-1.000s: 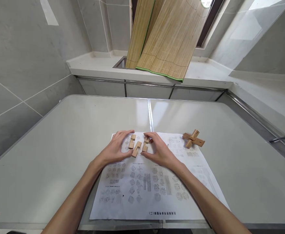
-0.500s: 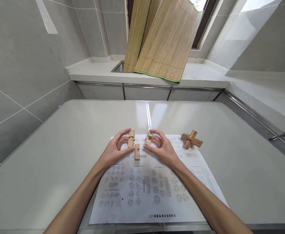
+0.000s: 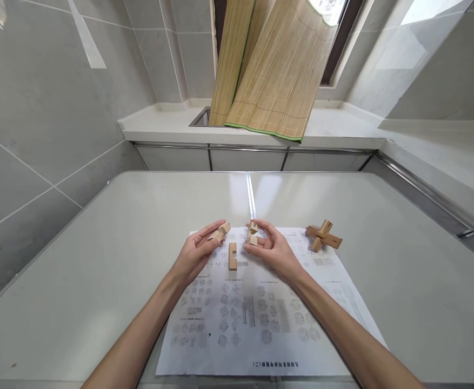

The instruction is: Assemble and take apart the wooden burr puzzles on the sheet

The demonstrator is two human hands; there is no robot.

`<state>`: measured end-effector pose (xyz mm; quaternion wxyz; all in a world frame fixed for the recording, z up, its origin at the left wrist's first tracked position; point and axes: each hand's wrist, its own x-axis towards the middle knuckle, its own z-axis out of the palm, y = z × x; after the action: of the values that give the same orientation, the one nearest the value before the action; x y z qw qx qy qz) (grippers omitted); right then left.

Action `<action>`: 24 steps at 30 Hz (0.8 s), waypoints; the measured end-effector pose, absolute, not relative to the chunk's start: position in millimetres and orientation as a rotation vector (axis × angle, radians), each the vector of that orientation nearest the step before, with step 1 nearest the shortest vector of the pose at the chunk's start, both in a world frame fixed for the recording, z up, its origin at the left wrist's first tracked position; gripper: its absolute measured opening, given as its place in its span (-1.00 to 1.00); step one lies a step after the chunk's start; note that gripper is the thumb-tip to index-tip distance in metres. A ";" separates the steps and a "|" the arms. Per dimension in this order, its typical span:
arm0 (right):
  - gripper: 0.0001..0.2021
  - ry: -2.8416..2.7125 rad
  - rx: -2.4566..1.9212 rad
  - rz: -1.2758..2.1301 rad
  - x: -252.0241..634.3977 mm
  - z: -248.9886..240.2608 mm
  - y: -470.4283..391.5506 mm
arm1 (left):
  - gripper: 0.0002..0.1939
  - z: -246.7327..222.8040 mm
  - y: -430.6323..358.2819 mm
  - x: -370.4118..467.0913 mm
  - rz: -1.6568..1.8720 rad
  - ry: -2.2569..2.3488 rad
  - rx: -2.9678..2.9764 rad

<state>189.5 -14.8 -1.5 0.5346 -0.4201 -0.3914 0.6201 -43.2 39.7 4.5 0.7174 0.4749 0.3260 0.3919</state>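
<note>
My left hand point(image 3: 196, 251) pinches a light notched wooden puzzle piece point(image 3: 219, 233), tilted with its upper end toward the right. Between the fingers and thumb of my right hand point(image 3: 273, 246) is another notched wooden puzzle piece point(image 3: 253, 234), held nearly upright, with a dark mark on its top block. A third notched wooden piece point(image 3: 232, 256) lies on the printed sheet point(image 3: 269, 351) between my hands, its notch facing right; neither hand touches it. Off to the right, several wooden pieces sit interlocked as a cross-shaped puzzle point(image 3: 324, 235).
The sheet, printed with small diagrams, lies on a pale table point(image 3: 78, 281) with a seam point(image 3: 250, 194) down its middle. Beyond the table's far edge stands a white counter point(image 3: 159, 127) with a sink point(image 3: 201, 117) and a hanging bamboo mat point(image 3: 277, 81). A metal rail point(image 3: 423, 183) runs along the right.
My left hand has turned its piece from upright to a slant. The right hand's piece has rotated slightly. The whole view has shifted a little with my head.
</note>
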 end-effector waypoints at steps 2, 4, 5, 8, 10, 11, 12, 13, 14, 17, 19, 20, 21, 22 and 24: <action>-0.17 -0.948 -0.995 1.489 189.5 -1.5 -15.3 | -0.39 2.4 40.8 -44.9 0.876 0.694 0.990; -0.16 -0.987 -0.996 1.503 189.4 -0.9 -16.8 | -0.48 0.5 41.3 -45.1 0.872 0.659 0.946; -0.15 -1.007 -0.996 1.511 189.3 -0.4 -17.7 | -0.50 0.1 41.2 -44.5 0.867 0.640 0.933; -0.15 -1.055 -1.003 1.519 189.1 0.5 -20.5 | -0.50 2.4 39.6 -40.7 0.845 0.598 0.913; -0.16 -1.080 -1.004 1.521 189.3 -0.9 -21.2 | -0.46 5.9 38.2 -37.7 0.830 0.601 0.895; -0.16 -1.089 -1.003 1.517 189.4 -2.2 -21.1 | -0.43 7.7 37.6 -36.6 0.821 0.610 0.889; -0.15 -1.100 -0.998 1.513 189.4 -3.8 -20.8 | -0.40 9.2 37.1 -35.8 0.814 0.620 0.887; -0.14 -1.110 -0.993 1.503 189.3 -5.4 -20.3 | -0.37 10.2 36.6 -35.4 0.807 0.624 0.886; -0.16 -1.124 -0.992 1.484 189.0 -7.0 -19.7 | -0.36 10.7 36.3 -35.4 0.803 0.620 0.884; -0.31 -1.220 -1.014 1.367 186.8 -9.9 -19.1 | -0.42 9.6 34.9 -37.2 0.790 0.560 0.881; -0.41 -1.332 -1.069 1.196 184.2 -10.0 -20.5 | -0.47 8.1 33.4 -38.8 0.774 0.514 0.898; -0.44 -1.398 -1.105 1.089 182.7 -9.8 -21.6 | -0.48 7.5 32.4 -39.5 0.764 0.496 0.913; -0.46 -1.460 -1.137 0.979 181.1 -9.6 -23.0 | -0.48 7.0 31.4 -40.1 0.752 0.480 0.927; -0.47 -1.512 -1.162 0.878 179.4 -9.4 -24.5 | -0.48 6.6 30.4 -40.4 0.740 0.467 0.939; -0.45 -1.577 -1.180 0.731 176.4 -9.2 -27.1 | -0.49 5.7 29.1 -40.6 0.721 0.451 0.954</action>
<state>176.4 -27.1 -9.2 0.4973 -0.4873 -0.6512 0.3019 -40.6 29.1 5.7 0.8027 0.4451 0.2107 0.3363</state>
